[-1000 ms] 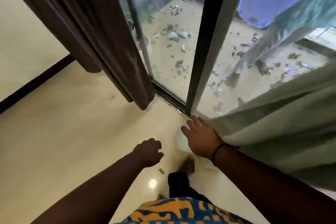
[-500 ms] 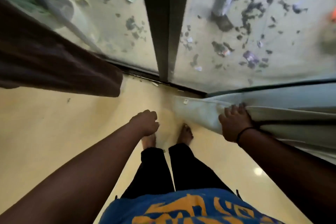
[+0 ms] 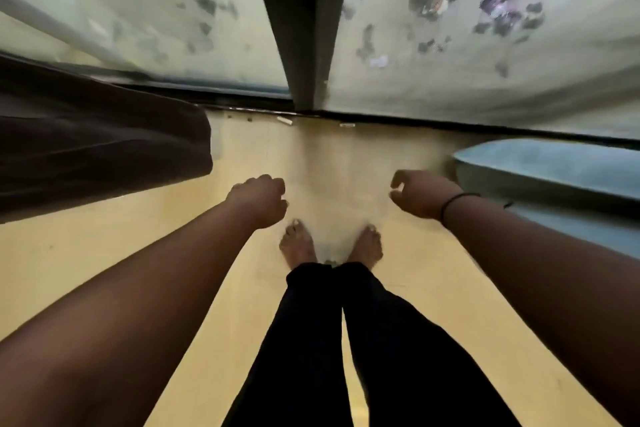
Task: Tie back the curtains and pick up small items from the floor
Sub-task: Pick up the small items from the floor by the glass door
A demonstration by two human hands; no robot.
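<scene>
I look straight down at a cream floor (image 3: 173, 270) in front of a glass door. A dark brown curtain (image 3: 104, 149) hangs at the left and a pale grey-blue curtain (image 3: 554, 177) at the right. My left hand (image 3: 258, 199) hovers above the floor with its fingers curled into a fist, and nothing shows in it. My right hand (image 3: 422, 194) hangs a little left of the pale curtain without touching it, fingers loosely curled and empty. Two small white scraps (image 3: 284, 120) (image 3: 347, 124) and a few dark specks (image 3: 248, 120) lie by the door track.
The dark door frame post (image 3: 298, 28) rises between two glass panes, with the black track (image 3: 450, 123) along its base. Litter is scattered on the ground outside the glass (image 3: 450, 10). My bare feet (image 3: 298, 246) stand between my hands.
My right hand has let go of the pale curtain, which now hangs further right. My view has tilted further down to the floor. The left hand stays in a fist.
</scene>
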